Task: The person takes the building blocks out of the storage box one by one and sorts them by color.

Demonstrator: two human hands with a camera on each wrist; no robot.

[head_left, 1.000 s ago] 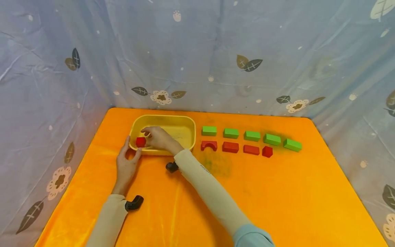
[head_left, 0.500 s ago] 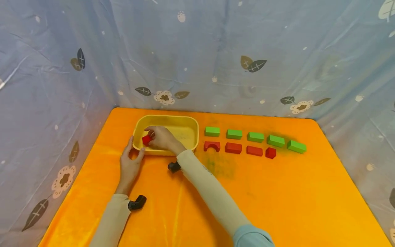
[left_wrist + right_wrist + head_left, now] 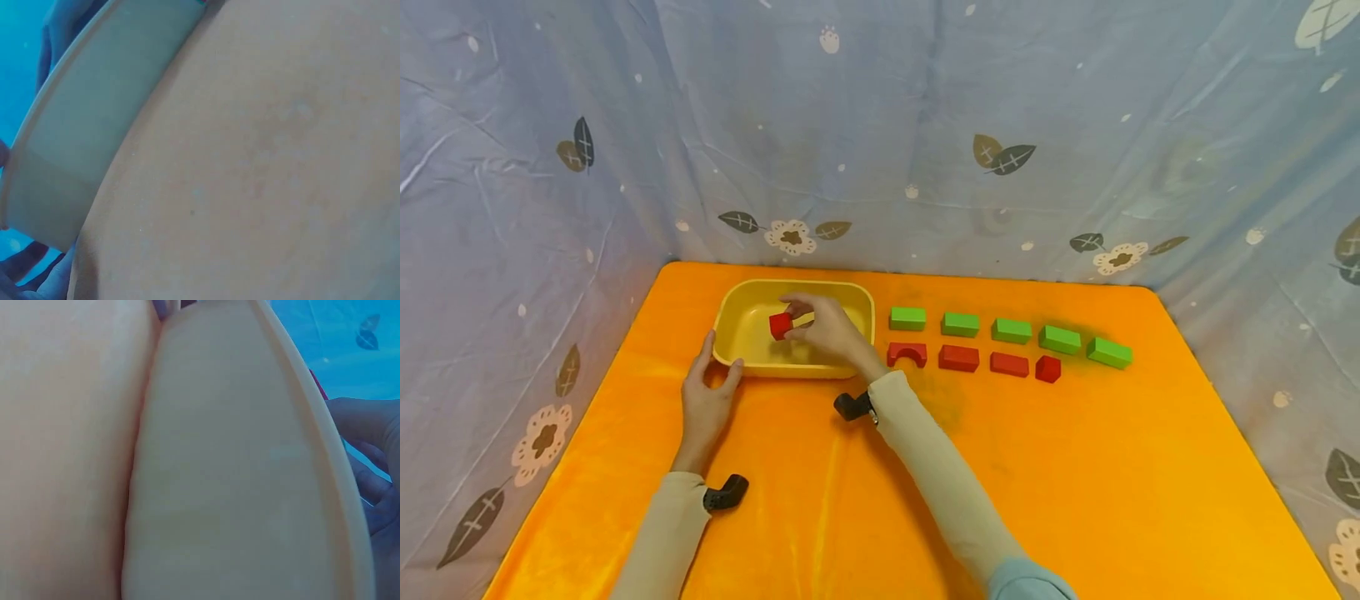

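Observation:
A red toy block (image 3: 780,326), cube-like from this side, is pinched between the thumb and fingers of my right hand (image 3: 827,325). It is held over the inside of the shallow yellow tray (image 3: 752,364). My left hand (image 3: 706,408) grips the tray's near left corner, thumb at the front rim and fingers along the left side. In the left wrist view the tray wall (image 3: 106,112) hides most of that hand. The right wrist view shows the right hand (image 3: 375,450) partly behind the tray's rim, with only a sliver of red block beside it.
Right of the tray stands a row of several green blocks (image 3: 960,324). In front of it runs a red row with an arch block (image 3: 907,353), two oblong blocks (image 3: 958,358) and a small block (image 3: 1048,368). A patterned curtain (image 3: 880,150) borders the orange table (image 3: 1037,483).
My right hand has taken hold of the red block at the tray's left end, lifted it and carried it rightward. The left hand stays at the tray corner.

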